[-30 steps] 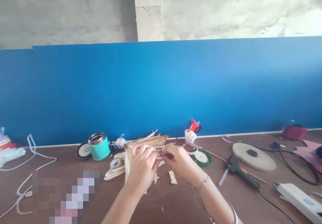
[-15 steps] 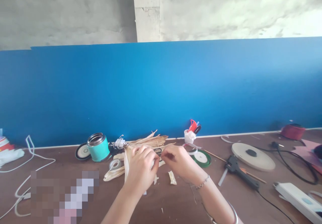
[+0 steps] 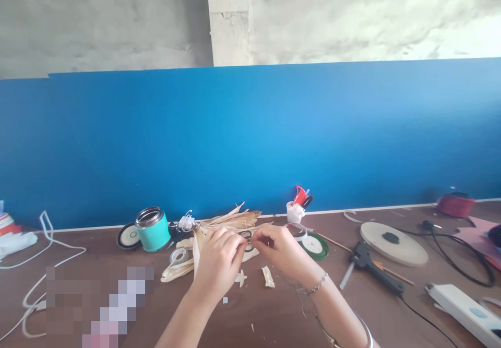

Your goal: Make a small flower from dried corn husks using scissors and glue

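My left hand [image 3: 223, 256] is closed in a pinch above the table, palm down. Its fingertips hide whatever they may hold. Facing it, my right hand [image 3: 277, 244] is pinched too, with a narrow gap between the two hands and its grip too small to make out. A pale dried husk strip [image 3: 198, 251] shows along the left hand's outer side; I cannot tell whether the hand touches it. Below the hands lie a star-shaped husk piece [image 3: 241, 278] and a short cream husk scrap [image 3: 268, 276]. Behind them spreads a pile of dried husks [image 3: 235, 219], with scissors [image 3: 246, 234] partly showing.
A turquoise jar [image 3: 153, 233], its lid [image 3: 129, 236] and a tape roll [image 3: 179, 256] stand left. To the right are a green ribbon spool [image 3: 314, 246], a white cup [image 3: 295, 212], a glue gun [image 3: 376, 268], a round disc [image 3: 394, 242] and a power strip [image 3: 465, 309]. A blue partition [image 3: 250, 139] borders the table.
My left hand has shifted slightly, showing more of the star-shaped piece and a small pale square below it. The right hand stays nearly in place, still pinched.
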`<state>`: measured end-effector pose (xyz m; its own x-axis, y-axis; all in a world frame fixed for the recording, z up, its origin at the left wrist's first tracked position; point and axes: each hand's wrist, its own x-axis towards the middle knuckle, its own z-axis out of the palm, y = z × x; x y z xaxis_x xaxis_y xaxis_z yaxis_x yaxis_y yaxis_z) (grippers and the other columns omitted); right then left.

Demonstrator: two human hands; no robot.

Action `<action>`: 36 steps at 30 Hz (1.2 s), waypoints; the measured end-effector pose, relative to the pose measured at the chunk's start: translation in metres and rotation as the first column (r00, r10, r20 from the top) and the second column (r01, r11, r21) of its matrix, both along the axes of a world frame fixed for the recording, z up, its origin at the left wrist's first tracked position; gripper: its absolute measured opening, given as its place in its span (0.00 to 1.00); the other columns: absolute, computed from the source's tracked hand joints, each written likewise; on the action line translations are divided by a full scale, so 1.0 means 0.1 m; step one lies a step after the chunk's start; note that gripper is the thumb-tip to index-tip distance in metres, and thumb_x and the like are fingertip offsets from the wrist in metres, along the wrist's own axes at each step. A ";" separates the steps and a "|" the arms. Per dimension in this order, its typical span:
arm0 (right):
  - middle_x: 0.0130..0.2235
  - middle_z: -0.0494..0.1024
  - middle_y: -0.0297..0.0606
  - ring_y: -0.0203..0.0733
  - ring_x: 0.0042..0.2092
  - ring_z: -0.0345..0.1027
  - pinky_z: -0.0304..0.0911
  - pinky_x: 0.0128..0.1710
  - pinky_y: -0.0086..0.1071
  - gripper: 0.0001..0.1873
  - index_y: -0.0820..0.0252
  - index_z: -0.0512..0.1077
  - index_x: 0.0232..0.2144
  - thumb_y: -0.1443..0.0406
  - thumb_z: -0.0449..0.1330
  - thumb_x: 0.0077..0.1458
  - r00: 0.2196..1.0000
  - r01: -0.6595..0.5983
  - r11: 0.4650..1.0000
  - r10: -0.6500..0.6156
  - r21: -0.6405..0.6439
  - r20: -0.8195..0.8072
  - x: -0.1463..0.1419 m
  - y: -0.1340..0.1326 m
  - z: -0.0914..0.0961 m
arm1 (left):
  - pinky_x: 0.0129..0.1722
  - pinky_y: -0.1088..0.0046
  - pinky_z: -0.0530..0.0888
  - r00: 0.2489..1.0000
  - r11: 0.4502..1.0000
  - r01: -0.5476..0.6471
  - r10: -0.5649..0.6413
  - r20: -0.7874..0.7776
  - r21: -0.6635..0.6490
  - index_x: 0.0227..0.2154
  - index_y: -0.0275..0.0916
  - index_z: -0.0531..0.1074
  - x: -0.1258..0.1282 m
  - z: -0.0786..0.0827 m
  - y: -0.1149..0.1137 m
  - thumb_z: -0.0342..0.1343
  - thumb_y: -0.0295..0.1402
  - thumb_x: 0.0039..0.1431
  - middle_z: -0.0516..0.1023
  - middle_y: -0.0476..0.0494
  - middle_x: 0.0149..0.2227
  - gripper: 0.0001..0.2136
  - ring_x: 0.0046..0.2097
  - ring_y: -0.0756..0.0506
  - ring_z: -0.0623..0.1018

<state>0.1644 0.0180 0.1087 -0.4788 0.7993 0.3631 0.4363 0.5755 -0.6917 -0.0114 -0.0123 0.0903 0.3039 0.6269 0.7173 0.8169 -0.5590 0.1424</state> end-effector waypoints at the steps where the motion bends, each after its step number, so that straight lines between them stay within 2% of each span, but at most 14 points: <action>1: 0.26 0.74 0.32 0.36 0.29 0.63 0.56 0.28 0.28 0.08 0.59 0.71 0.25 0.69 0.53 0.53 1.000 0.000 1.000 0.000 -0.007 -0.007 0.00 0.00 0.00 | 0.34 0.67 0.64 1.000 1.000 0.000 0.000 0.003 -0.005 0.29 0.40 0.69 0.00 -0.01 0.01 0.49 0.29 0.61 0.75 0.48 0.27 0.06 0.32 0.45 0.71; 8: 0.27 0.74 0.33 0.35 0.29 0.63 0.56 0.28 0.28 0.07 0.59 0.73 0.28 0.68 0.54 0.53 0.998 0.040 0.998 -0.042 -0.037 -0.040 0.03 0.02 0.00 | 0.35 0.67 0.65 0.999 1.000 -0.006 0.007 0.032 -0.015 0.31 0.41 0.70 -0.06 -0.04 0.04 0.48 0.29 0.61 0.77 0.47 0.29 0.07 0.34 0.45 0.73; 15: 0.25 0.73 0.32 0.34 0.25 0.58 0.52 0.25 0.28 0.07 0.59 0.71 0.26 0.67 0.53 0.52 0.988 0.151 0.988 -0.152 -0.011 -0.035 0.03 0.03 -0.01 | 0.43 0.62 0.62 0.984 0.987 -0.150 0.143 0.107 0.062 0.36 0.42 0.70 -0.06 -0.01 0.03 0.52 0.29 0.59 0.78 0.45 0.36 0.04 0.41 0.43 0.73; 18: 0.25 0.73 0.31 0.34 0.25 0.58 0.53 0.25 0.27 0.07 0.60 0.71 0.26 0.68 0.53 0.51 0.992 0.124 0.992 -0.125 -0.016 -0.036 0.00 0.01 0.01 | 0.45 0.62 0.61 0.991 0.987 -0.119 0.111 0.075 0.109 0.38 0.42 0.71 -0.02 0.00 0.01 0.52 0.29 0.58 0.79 0.46 0.37 0.06 0.42 0.43 0.73; 23: 0.24 0.72 0.31 0.34 0.26 0.59 0.54 0.27 0.27 0.07 0.60 0.70 0.25 0.69 0.53 0.51 0.998 0.065 0.997 -0.066 -0.043 -0.022 -0.02 -0.03 0.04 | 0.42 0.65 0.61 0.994 0.983 -0.104 0.097 0.055 0.148 0.29 0.42 0.72 0.02 -0.02 0.00 0.51 0.29 0.60 0.78 0.49 0.30 0.06 0.37 0.46 0.73; 26: 0.25 0.72 0.31 0.34 0.26 0.59 0.54 0.26 0.27 0.07 0.60 0.71 0.26 0.68 0.54 0.51 0.998 0.069 0.997 -0.069 -0.035 -0.011 0.00 -0.01 0.03 | 0.41 0.65 0.61 0.994 0.984 -0.109 0.105 0.038 0.143 0.29 0.41 0.71 0.00 -0.03 0.00 0.50 0.28 0.60 0.78 0.48 0.29 0.07 0.36 0.46 0.73; 28: 0.26 0.73 0.32 0.35 0.26 0.60 0.54 0.27 0.28 0.07 0.59 0.71 0.26 0.68 0.53 0.51 0.996 0.087 0.996 -0.088 -0.022 -0.021 0.02 0.00 0.03 | 0.41 0.65 0.62 0.989 0.978 -0.138 0.128 0.072 0.159 0.32 0.42 0.72 -0.02 -0.02 0.00 0.51 0.28 0.59 0.78 0.46 0.33 0.06 0.39 0.44 0.73; 30: 0.27 0.74 0.33 0.36 0.27 0.62 0.55 0.27 0.28 0.07 0.59 0.71 0.27 0.67 0.53 0.51 0.992 0.116 0.993 -0.116 -0.004 -0.045 0.02 0.01 0.02 | 0.41 0.64 0.63 0.968 0.962 -0.203 0.170 0.185 0.183 0.32 0.42 0.73 -0.03 -0.01 -0.02 0.52 0.29 0.58 0.78 0.45 0.35 0.05 0.41 0.43 0.73; 32: 0.28 0.74 0.34 0.36 0.27 0.62 0.55 0.27 0.28 0.07 0.59 0.71 0.26 0.67 0.53 0.51 0.986 0.153 0.988 -0.152 0.015 -0.067 0.01 0.01 0.02 | 0.40 0.65 0.65 0.929 0.968 -0.220 0.170 0.330 0.121 0.29 0.41 0.74 -0.02 0.00 -0.02 0.53 0.32 0.58 0.78 0.44 0.32 0.06 0.38 0.43 0.73; 33: 0.28 0.74 0.35 0.36 0.27 0.62 0.56 0.27 0.28 0.07 0.59 0.70 0.26 0.68 0.53 0.51 0.983 0.169 0.985 -0.166 0.029 -0.077 -0.01 0.00 0.02 | 0.38 0.67 0.66 0.902 0.983 -0.181 0.156 0.403 0.025 0.27 0.41 0.74 -0.01 0.00 -0.02 0.52 0.35 0.59 0.77 0.45 0.29 0.08 0.35 0.44 0.74; 34: 0.28 0.74 0.35 0.37 0.27 0.62 0.56 0.28 0.29 0.07 0.59 0.70 0.26 0.68 0.52 0.51 0.981 0.180 0.982 -0.175 0.049 -0.082 -0.03 0.00 0.01 | 0.35 0.68 0.67 0.867 0.989 -0.108 0.145 0.477 -0.106 0.26 0.40 0.74 0.00 -0.01 -0.02 0.50 0.37 0.59 0.77 0.45 0.26 0.11 0.33 0.44 0.74; 35: 0.28 0.73 0.35 0.37 0.28 0.62 0.57 0.28 0.29 0.06 0.59 0.69 0.26 0.69 0.52 0.50 0.981 0.183 0.980 -0.177 0.074 -0.080 -0.05 -0.02 0.01 | 0.32 0.70 0.68 0.819 0.970 -0.014 0.151 0.554 -0.244 0.26 0.39 0.74 0.01 -0.02 -0.01 0.49 0.40 0.59 0.76 0.46 0.25 0.14 0.31 0.45 0.74; 36: 0.28 0.73 0.35 0.37 0.28 0.63 0.57 0.28 0.29 0.06 0.59 0.69 0.27 0.70 0.52 0.50 0.983 0.178 0.979 -0.172 0.100 -0.070 -0.07 -0.03 0.00 | 0.30 0.71 0.68 0.761 0.928 0.081 0.177 0.624 -0.363 0.26 0.39 0.75 0.02 -0.02 0.01 0.48 0.42 0.59 0.76 0.46 0.24 0.16 0.30 0.45 0.74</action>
<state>0.1570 0.0153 0.1086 -0.3095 0.8243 0.4741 0.4957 0.5653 -0.6593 -0.0089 -0.0114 0.0878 -0.1793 0.8703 0.4587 0.4844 -0.3277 0.8111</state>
